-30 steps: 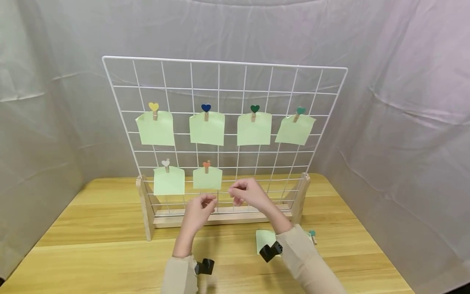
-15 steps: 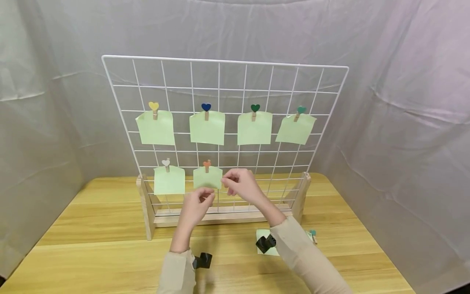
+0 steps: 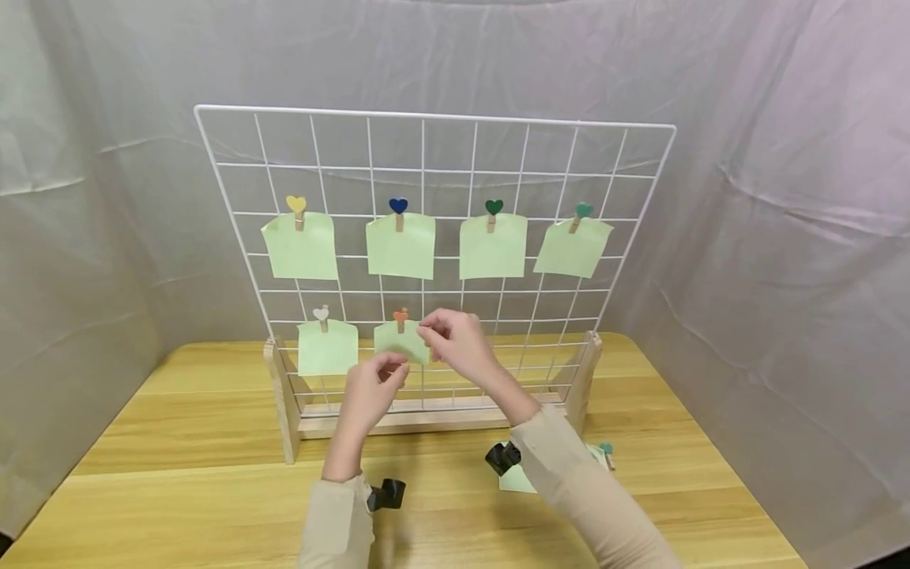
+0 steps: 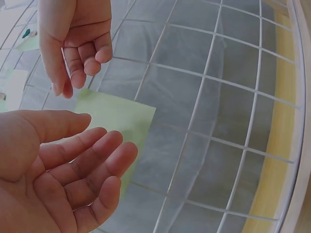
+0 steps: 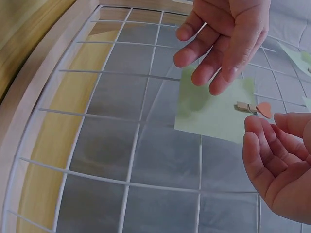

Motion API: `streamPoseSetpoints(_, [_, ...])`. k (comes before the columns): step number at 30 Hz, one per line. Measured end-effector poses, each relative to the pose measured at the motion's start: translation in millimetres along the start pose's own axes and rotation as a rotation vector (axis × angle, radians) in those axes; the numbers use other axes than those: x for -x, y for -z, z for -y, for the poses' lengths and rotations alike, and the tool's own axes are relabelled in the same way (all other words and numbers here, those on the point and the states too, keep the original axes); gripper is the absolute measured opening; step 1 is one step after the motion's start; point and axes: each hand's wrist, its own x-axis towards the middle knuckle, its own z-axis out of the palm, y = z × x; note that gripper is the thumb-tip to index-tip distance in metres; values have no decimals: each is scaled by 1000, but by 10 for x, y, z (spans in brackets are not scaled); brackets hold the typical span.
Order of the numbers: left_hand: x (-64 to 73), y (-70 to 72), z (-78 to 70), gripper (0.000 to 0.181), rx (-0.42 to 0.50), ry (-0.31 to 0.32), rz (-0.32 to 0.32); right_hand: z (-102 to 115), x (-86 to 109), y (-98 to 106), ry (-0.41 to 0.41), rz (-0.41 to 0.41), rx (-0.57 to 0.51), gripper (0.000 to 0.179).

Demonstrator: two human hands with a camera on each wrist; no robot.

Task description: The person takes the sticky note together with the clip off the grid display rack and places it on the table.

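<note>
A light green paper note (image 3: 404, 343) hangs low on the white wire grid (image 3: 441, 292), held by a small wooden clothespin with an orange heart (image 3: 401, 317). My left hand (image 3: 369, 390) is by the note's lower left edge. In the left wrist view its fingers are loosely bent, thumb apart, with nothing between them. Beside the note's right edge is my right hand (image 3: 458, 344), thumb and forefinger close together near the orange heart in the right wrist view. I see nothing in its fingers; whether a fingertip touches the note, I cannot tell.
To the left hangs another green note (image 3: 328, 350) under a white-heart clothespin. Several more notes hang in the upper row. Loose green paper (image 3: 517, 479) and a teal-heart clothespin (image 3: 607, 449) lie on the wooden table (image 3: 235, 506), partly behind the right sleeve.
Both hands have moved up and slightly left, from below and right of the orange-heart note to its lower and right edges. The hanging notes have kept their places.
</note>
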Motion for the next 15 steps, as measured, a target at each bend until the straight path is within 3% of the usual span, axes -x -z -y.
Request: streamPoseSetpoints(15, [-31,182,-30,18,-35,-27,-78,108,-131,-57,50,11,45,18])
